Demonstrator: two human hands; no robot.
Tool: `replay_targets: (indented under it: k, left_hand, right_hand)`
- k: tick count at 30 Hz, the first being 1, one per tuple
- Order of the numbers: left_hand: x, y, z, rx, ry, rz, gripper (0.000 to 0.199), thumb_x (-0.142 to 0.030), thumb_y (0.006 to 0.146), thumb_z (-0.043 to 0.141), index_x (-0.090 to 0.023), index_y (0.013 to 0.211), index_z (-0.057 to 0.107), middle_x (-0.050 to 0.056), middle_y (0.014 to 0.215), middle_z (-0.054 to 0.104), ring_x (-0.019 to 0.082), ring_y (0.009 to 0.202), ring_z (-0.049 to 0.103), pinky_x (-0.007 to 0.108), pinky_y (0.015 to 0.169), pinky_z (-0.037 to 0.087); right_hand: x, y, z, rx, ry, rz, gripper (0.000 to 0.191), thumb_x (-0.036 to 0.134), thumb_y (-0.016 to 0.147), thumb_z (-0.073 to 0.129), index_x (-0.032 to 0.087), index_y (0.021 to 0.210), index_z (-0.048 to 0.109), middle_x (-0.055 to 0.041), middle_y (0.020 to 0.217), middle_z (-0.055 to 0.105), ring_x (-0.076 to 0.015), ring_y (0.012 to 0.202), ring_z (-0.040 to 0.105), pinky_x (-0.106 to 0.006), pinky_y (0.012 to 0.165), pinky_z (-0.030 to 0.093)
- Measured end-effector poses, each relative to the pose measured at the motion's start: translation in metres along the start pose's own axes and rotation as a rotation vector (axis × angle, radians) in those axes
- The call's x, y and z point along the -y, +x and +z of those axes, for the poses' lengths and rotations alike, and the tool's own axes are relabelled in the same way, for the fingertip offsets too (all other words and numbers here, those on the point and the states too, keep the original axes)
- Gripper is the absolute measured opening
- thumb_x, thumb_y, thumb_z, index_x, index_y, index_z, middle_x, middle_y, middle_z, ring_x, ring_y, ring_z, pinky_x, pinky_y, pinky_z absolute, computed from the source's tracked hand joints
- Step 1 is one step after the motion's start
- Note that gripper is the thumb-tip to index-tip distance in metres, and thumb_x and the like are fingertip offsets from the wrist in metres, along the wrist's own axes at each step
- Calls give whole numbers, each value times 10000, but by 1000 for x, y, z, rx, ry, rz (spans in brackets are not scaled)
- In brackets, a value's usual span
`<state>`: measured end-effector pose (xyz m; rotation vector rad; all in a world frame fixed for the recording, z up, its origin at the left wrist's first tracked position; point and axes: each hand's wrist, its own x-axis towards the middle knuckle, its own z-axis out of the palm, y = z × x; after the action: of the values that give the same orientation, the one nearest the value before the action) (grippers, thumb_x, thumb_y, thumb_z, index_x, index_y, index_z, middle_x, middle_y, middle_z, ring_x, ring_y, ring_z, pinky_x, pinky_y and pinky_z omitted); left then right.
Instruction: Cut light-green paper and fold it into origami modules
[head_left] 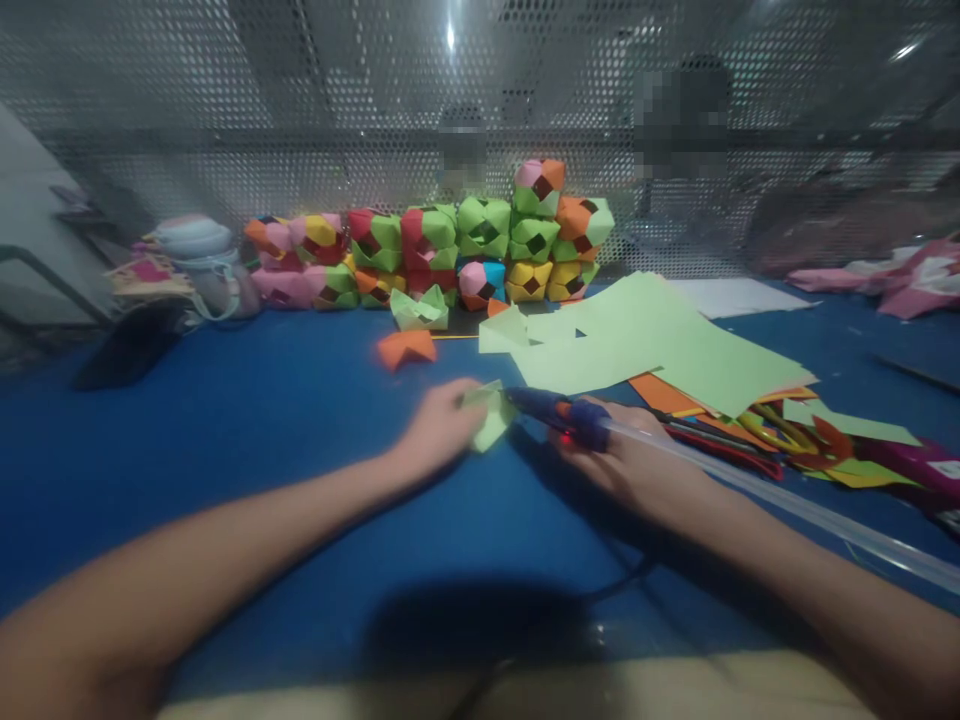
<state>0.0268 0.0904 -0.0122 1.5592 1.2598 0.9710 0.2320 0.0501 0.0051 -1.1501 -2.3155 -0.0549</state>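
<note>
Nearest the camera: your forearms (247,535), coming in from about 7 and 5 o'clock over the blue tabletop (300,570). Clock is centred between your hands, 12 straight ahead. Left hand (442,425) is closed in a pinch on the small folded green piece (491,418); fingers look nearly together, though blur hides the exact gap. Piece sits at 3 o'clock off those fingertips, long axis roughly 1 to 7, as far as the folds read. Right hand (607,450) is wrapped round the glue gun (559,412), closed on the body; can't tell how far the trigger is pulled. From that grip the piece lies at 9 to 10 o'clock. Gun's long axis runs about 10 to 4: nozzle at the 10 end, right beside the piece's right edge, contact unclear; clear glue stick (720,465) trails off toward 4. Left is the nearer hand, already on the piece. Orange folded piece (409,348) is at 11, green sheets (637,340) at 1 to 2.
</note>
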Motion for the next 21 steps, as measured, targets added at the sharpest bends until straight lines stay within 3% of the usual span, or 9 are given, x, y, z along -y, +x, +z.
replay_targets:
  k: [21]
  left_hand:
    - [3,1,0,7,38,13,148,-150,724,512,-147,788,645,-19,639,597,93,533,507,192,498,375]
  right_hand:
    - [3,1,2,-26,28,30,253,333,873,420,193,744,588,-29,648,604,-126,511,492,-243,497,360]
